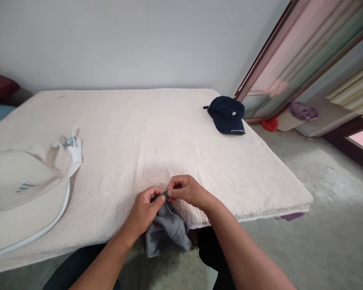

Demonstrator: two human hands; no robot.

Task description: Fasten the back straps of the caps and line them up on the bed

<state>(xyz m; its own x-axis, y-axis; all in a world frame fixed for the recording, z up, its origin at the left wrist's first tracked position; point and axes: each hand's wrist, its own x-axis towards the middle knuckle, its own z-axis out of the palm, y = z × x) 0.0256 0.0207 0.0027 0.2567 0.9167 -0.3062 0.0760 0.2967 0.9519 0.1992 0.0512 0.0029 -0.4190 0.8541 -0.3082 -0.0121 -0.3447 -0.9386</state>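
Note:
A grey cap [167, 225] hangs crumpled over the near edge of the table, between my forearms. My left hand [148, 205] pinches the strap end of the cap between thumb and fingers. Right beside it, my right hand [184, 188] is closed on the same strap, with the fingertips of both hands nearly touching. Small details of the strap are hidden by the fingers. At the left lies a beige sun visor cap [27, 177] with a striped mark. A navy cap [228, 114] with white lettering sits at the far right.
A cream quilted cloth [115, 121] covers the table, which ends at a grey wall [124, 40]. A sliding glass door [278, 80] stands at the right. On the floor beyond are a red bag [270, 124] and a purple bundle [303, 111].

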